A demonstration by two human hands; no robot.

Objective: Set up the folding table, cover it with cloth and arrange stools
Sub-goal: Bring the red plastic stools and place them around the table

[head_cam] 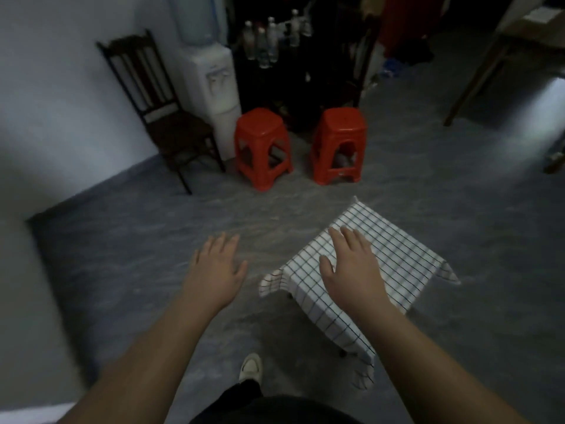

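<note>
On floor at near right, cloth-covered folding table; red plastic stools well apart, by water dispenser. Left hand and right hand flat, fingers spread, holding nothing. Risk: snagging hanging cloth corners when bringing stools over, pulling the cover askew.

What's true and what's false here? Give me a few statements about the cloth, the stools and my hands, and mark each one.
1. The checked cloth is folded up. False: it lies spread out, its corners hanging down.
2. The left red stool and the right red stool stand apart, not stacked. True.
3. The left hand grips a stool. False: it is open and holds nothing.
4. The right hand is open, fingers straight. True.
5. A dark wooden chair stands beside the water dispenser. True.
</note>
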